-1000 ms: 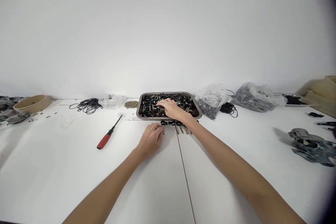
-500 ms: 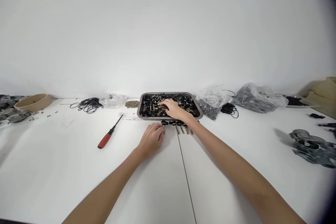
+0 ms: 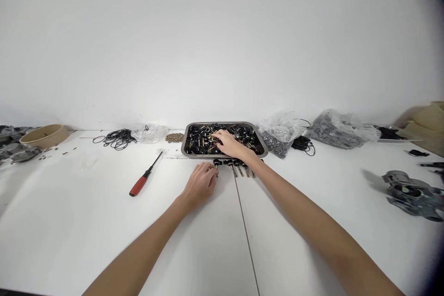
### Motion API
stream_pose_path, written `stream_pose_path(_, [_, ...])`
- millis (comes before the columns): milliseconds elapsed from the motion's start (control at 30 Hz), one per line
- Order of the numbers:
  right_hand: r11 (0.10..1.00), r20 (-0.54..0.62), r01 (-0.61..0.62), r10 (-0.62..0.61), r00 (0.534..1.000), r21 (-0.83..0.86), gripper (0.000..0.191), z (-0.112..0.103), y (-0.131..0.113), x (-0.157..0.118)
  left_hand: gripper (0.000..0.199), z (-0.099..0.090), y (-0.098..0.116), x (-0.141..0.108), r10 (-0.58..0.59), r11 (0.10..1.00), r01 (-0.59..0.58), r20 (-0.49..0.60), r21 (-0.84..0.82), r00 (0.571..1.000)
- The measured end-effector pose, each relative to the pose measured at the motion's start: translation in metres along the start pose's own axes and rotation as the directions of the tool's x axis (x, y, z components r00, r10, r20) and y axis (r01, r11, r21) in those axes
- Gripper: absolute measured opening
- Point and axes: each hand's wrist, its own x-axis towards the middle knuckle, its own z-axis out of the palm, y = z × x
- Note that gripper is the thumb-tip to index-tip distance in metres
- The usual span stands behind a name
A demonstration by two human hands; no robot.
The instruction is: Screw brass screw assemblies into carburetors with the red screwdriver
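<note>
My left hand (image 3: 200,180) rests on the white table with its fingers curled at the brass stem of a small black-headed part (image 3: 217,163). Beside it lie several more black-headed parts (image 3: 237,164) with brass stems, in a row along the near side of a metal tray (image 3: 225,156); my right forearm partly covers the row. Inside the tray is a heap of black and brass parts (image 3: 201,142). My right hand (image 3: 231,144) reaches over the tray's rim onto this heap, its fingers apart and the fingertips among the parts.
Left of my hands lies a red-handled screwdriver (image 3: 145,175). Along the wall are black rubber rings (image 3: 120,138), small brass pieces (image 3: 174,137) and plastic bags of small parts (image 3: 277,136). A grey metal casting (image 3: 412,194) sits at the right; a tan ring-shaped container (image 3: 45,136) stands far left.
The fingers of my right hand have shifted slightly on the heap in the tray. My left hand stays nearly still at the same part.
</note>
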Motion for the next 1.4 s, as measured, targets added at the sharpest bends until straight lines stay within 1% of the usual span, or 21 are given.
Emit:
stream_pose_path(100, [1.0,-0.013,-0.015,0.015,1.0,0.023,0.041,0.0,0.0,0.001,0.024,0.0,-0.001,0.0,0.003,1.0,-0.003,-0.003,0.0,1.0])
stream_pose_path(200, [0.998,-0.055,-0.033,0.036,0.998,0.045,0.037,-0.001,0.0,0.002,0.024,0.001,-0.001,-0.001,0.005,1.0,-0.005,-0.006,-0.001,1.0])
stream_pose_path(367, [0.995,-0.118,-0.054,0.063,0.991,0.079,0.02,-0.003,-0.003,0.004,0.025,0.002,-0.001,0.0,0.006,1.0,-0.006,-0.01,-0.004,1.0])
stream_pose_path(500, [0.993,-0.175,-0.054,0.072,0.982,0.104,0.014,-0.007,-0.007,0.002,0.024,0.002,-0.001,0.0,0.005,1.0,-0.005,-0.006,-0.012,1.0])
stream_pose_path(733, [0.991,-0.258,-0.017,0.052,0.965,0.135,0.015,-0.013,-0.02,0.001,0.026,0.0,-0.001,0.0,0.001,0.999,-0.001,-0.008,-0.043,1.0])
stream_pose_path(833, [0.992,-0.281,0.016,0.02,0.96,0.128,0.015,-0.018,-0.027,0.001,0.027,-0.001,-0.003,0.0,-0.027,0.997,0.027,-0.006,-0.078,1.0])
stream_pose_path(933, [0.992,-0.333,0.067,-0.028,0.942,0.106,0.016,-0.027,-0.035,0.001,0.029,-0.003,-0.002,-0.001,-0.053,0.994,0.054,0.006,-0.098,0.999])
stream_pose_path(1000, [0.99,-0.362,0.091,-0.047,0.931,0.107,0.015,-0.034,-0.042,0.0,0.028,-0.004,0.0,0.0,-0.117,0.972,0.118,0.017,-0.203,0.993])
stream_pose_path(1067, [0.987,-0.369,0.089,-0.033,0.929,0.136,0.014,-0.043,-0.049,-0.003,0.025,-0.006,0.001,0.002,-0.231,0.898,0.223,0.025,-0.378,0.973])
stream_pose_path(1133, [0.981,-0.35,0.073,-0.005,0.937,0.181,0.013,-0.051,-0.059,-0.005,0.019,-0.008,0.002,0.005,-0.365,0.78,0.323,0.029,-0.536,0.93])
stream_pose_path(1200, [0.971,-0.296,0.062,0.01,0.955,0.231,0.012,-0.059,-0.07,-0.009,0.014,-0.012,0.0,0.008,-0.471,0.678,0.39,0.038,-0.623,0.881])
stream_pose_path(1267, [0.959,-0.217,0.065,-0.003,0.976,0.275,0.012,-0.065,-0.083,-0.012,0.023,-0.018,-0.001,0.012,-0.549,0.562,0.439,0.082,-0.701,0.832])
stream_pose_path(1333, [0.951,-0.161,0.088,-0.041,0.986,0.295,0.013,-0.069,-0.095,-0.016,0.037,-0.026,-0.002,0.015,-0.587,0.455,0.465,0.138,-0.759,0.798])
stream_pose_path(1367, [0.95,-0.143,0.104,-0.063,0.988,0.296,0.013,-0.07,-0.101,-0.018,0.042,-0.03,-0.002,0.016,-0.604,0.378,0.471,0.174,-0.797,0.778])
stream_pose_path(1400, [0.949,-0.127,0.119,-0.085,0.988,0.292,0.013,-0.07,-0.106,-0.02,0.044,-0.033,-0.002,0.017,-0.619,0.281,0.468,0.215,-0.837,0.756])
